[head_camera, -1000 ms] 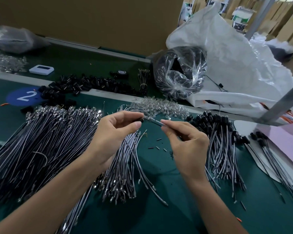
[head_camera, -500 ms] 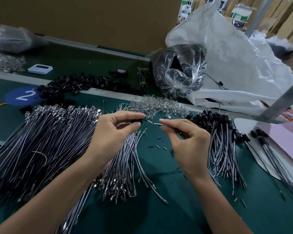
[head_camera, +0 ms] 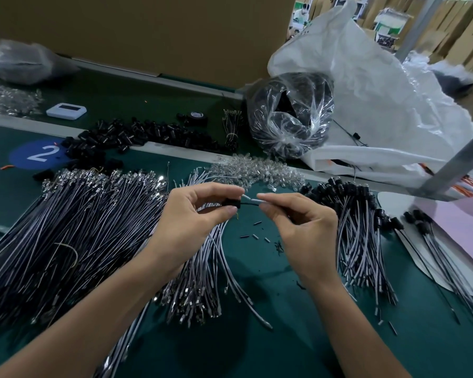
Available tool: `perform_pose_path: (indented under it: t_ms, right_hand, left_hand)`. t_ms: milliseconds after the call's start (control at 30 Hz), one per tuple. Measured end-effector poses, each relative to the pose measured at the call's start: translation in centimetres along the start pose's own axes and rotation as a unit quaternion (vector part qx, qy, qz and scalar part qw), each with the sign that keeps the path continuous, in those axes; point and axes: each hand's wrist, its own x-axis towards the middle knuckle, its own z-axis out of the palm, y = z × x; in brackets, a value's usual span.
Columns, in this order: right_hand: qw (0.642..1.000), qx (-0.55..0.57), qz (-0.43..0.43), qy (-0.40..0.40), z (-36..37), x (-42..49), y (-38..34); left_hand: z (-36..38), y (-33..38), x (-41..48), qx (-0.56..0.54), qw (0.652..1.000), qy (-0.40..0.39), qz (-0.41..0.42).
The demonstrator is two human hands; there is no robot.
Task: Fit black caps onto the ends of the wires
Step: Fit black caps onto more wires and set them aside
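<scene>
While pinched between thumb and forefinger of the left hand [head_camera: 197, 216], sits as a black cap [head_camera: 231, 203] at mid-view, raised above the green mat [head_camera: 257, 350]. Joined there by a thin wire [head_camera: 251, 203] coming in from the right, with a pale tip poking out just beside the cap; cannot tell how deep inside the cap. Clamped farther along that wire by thumb and forefinger of the right hand [head_camera: 303, 233], other fingers curled underneath. Fingertips of both hands near each other but apart.

Held directly over a fan of grey leads [head_camera: 202, 271] tipped with metal terminals. Bordered just right of that fan by a few short black bits [head_camera: 254, 236] strewn on the mat. Flanked on the left by a big heap of uncapped wires [head_camera: 66, 227], and on the right by a bundle of capped wires [head_camera: 358, 230] with black ends pointing away. Edged at far right by a pink sheet [head_camera: 462, 227].

Backed by a pile of clear LEDs [head_camera: 257, 170], then a spread of loose black caps [head_camera: 137, 135] beside a blue disc marked 2 [head_camera: 38, 154]. Beyond those, a small white device [head_camera: 66, 110], a clear bag of black parts [head_camera: 292, 113] and, touching it, a large white sack [head_camera: 380, 91].
</scene>
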Motion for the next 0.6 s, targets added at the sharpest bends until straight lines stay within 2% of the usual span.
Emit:
perform_pose_path:
  t_ms: [200,300,467,600]
  right_hand:
    - [0.989,0.128,0.070,0.007,-0.01,0.37,-0.33]
    - [0.983,0.158,0.091,-0.001,0.13,0.34,-0.31]
    - [0.981,0.165,0.103,-0.002,0.05,0.31,-0.19]
    - [0.990,0.111,0.072,-0.038,0.30,0.05,-0.20]
  left_hand:
    - [0.17,0.12,-0.20,-0.018,1.000,-0.003,0.004]
    - [0.13,0.18,-0.20,-0.035,0.999,-0.006,0.004]
    - [0.17,0.11,-0.22,-0.038,0.999,-0.023,0.011]
    - [0.39,-0.09,-0.31,-0.017,0.999,-0.028,0.020]
